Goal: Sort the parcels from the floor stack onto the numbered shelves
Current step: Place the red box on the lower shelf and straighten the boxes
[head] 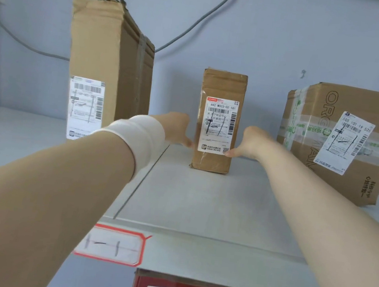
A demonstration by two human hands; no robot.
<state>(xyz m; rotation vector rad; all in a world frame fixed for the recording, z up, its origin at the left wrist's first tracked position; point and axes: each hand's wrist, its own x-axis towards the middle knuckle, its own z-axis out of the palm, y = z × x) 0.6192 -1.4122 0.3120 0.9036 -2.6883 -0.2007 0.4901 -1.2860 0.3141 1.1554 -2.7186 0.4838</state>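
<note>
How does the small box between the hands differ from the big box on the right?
The small box is narrow and stands on end; the big box is far wider. The small box is plain; the big box carries green-printed tape and large lettering. The small box's label sits straight; the big box's is tilted. The left hand and right hand flank only the small box. Both are cardboard on one shelf.
</note>
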